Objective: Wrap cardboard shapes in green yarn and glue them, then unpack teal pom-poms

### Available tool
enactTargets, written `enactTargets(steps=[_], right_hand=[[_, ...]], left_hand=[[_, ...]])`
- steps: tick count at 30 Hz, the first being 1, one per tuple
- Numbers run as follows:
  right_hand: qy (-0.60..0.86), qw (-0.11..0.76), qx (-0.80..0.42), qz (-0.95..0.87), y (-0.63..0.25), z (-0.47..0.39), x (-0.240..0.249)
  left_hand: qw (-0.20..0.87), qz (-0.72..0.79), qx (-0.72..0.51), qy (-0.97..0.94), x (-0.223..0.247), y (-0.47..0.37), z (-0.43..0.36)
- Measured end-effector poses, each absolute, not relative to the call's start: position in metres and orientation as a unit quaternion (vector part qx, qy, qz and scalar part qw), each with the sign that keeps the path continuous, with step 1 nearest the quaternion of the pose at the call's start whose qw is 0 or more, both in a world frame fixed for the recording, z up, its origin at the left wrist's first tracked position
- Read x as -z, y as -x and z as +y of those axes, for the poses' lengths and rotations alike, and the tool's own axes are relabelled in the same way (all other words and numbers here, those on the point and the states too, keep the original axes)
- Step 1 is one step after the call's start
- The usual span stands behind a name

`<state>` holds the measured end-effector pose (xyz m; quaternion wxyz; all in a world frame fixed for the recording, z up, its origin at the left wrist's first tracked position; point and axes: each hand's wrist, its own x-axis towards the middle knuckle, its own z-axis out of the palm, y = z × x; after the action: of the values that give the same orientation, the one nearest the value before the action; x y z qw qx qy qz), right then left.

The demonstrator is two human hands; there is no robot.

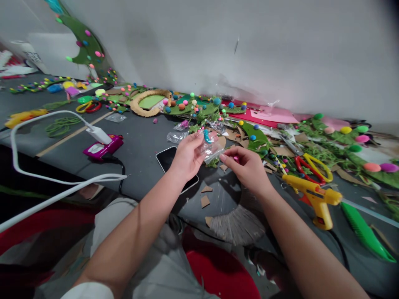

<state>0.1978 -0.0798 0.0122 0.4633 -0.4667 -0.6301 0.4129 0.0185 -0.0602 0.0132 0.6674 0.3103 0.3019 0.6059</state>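
Observation:
My left hand (188, 155) is closed around one side of a small clear plastic bag (213, 153). A small bright blue piece (206, 136) shows at the bag's upper left, by my left fingertips; whether it lies inside the bag I cannot tell. At the other side, my right hand (246, 168) has thumb and forefinger pinched at the bag's edge. Something small and pink (236, 159) peeks out by the right fingers, too hidden to name. Under my left wrist lies a dark-screened phone (166, 158), partly covered.
A yellow glue gun (322, 199), red-and-yellow scissors (311, 166) and a green comb-like tool (364, 232) lie right. Left sits a purple power socket (102, 149) with a white cable. Felt leaves with pompoms (183, 109) line the wall; a grey brush (237, 224) hangs near the front edge.

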Motion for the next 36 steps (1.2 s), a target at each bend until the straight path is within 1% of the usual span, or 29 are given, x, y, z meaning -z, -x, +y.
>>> enactTargets(steps=[8,12,15,18,27,36], right_hand=[[0.453,0.475,-0.52,-0.546,-0.197,-0.079,-0.013],[0.417,0.466,-0.611,-0.486,-0.195,-0.079,-0.014],[0.397,0.463,-0.649,-0.455,-0.195,-0.078,-0.015],[0.393,0.485,-0.646,-0.439,-0.195,-0.078,-0.015],[0.37,0.576,-0.57,-0.454,-0.194,-0.08,-0.01],[0.355,0.562,-0.538,-0.519,-0.19,-0.083,-0.001]], left_hand=[[0.696,0.241,-0.599,-0.313,-0.02,-0.03,-0.072],[0.723,0.174,-0.564,-0.36,-0.022,-0.026,-0.077],[0.718,0.164,-0.543,-0.404,-0.019,-0.024,-0.076],[0.703,0.18,-0.545,-0.42,-0.016,-0.025,-0.074],[0.668,0.203,-0.574,-0.428,-0.018,-0.029,-0.073],[0.678,0.185,-0.557,-0.441,-0.013,-0.033,-0.076]])
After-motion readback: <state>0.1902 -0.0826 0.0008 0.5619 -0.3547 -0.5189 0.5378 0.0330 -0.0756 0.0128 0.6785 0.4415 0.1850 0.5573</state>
